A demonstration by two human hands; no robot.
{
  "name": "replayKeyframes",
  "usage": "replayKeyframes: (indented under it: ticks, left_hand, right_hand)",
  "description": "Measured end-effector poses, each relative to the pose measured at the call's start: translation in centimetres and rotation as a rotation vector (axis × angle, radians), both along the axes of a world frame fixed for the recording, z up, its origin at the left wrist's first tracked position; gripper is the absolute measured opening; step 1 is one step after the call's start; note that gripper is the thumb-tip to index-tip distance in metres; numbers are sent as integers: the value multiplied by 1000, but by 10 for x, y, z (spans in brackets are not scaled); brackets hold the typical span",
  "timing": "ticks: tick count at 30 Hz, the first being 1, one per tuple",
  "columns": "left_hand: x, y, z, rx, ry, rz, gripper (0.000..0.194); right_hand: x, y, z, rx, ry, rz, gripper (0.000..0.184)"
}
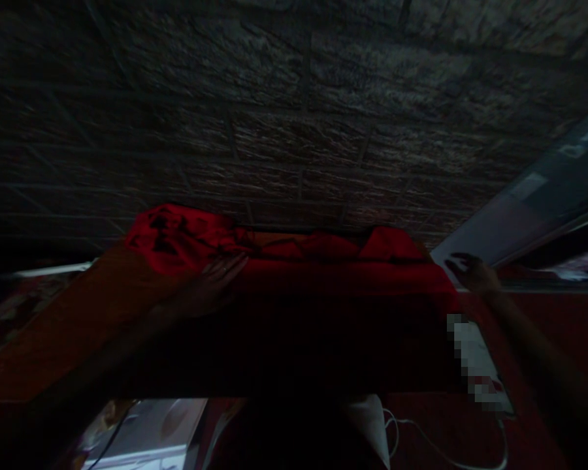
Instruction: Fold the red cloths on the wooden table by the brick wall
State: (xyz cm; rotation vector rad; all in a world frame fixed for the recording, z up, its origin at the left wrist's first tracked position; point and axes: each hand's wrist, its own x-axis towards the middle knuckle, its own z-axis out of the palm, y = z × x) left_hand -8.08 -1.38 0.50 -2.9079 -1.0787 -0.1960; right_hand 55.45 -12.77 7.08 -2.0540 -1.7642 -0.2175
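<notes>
Red cloth point(343, 277) is spread along the far part of a wooden table, with folds along its back edge. At its left end the cloth is bunched into a crumpled heap point(176, 238). My left hand point(220, 277) lies flat on the cloth beside this heap, fingers stretched out. Past the cloth's right end, my right hand point(475, 277) hovers with its fingers curved and apart from the thumb; nothing shows between them. The near part of the cloth or table is too dark to make out.
A textured block wall point(294, 130) rises right behind the wooden table point(78, 307). Near the right arm lies a pale, pixelated flat rectangular thing point(477, 356) with a white cable point(421, 434). A white box-like thing point(151, 431) stands at lower left.
</notes>
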Motion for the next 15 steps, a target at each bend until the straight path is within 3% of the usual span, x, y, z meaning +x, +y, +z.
replayKeyframes:
  ticks: [1,3,5,7,11,15]
  left_hand:
    - [3,2,0,-1,10,4,78]
    - [7,5,-1,-5,22,26,78]
    - [7,4,1,-20,28,52,80]
    - [1,3,3,-35,24,72,84]
    - [-24,-2,4,-28,-27,148,80]
    - [-46,-8,0,-37,-173,261,71]
  right_hand:
    - [-13,3,0,-72,44,48,42]
    - [-50,7,0,-178,98,280,43]
    - [-95,9,-6,-202,-1,557,55]
    - [-137,11,-16,-188,-168,740,66]
    - [-185,22,-45,-92,-368,831,77]
    - [-192,36,-59,-35,-404,829,80]
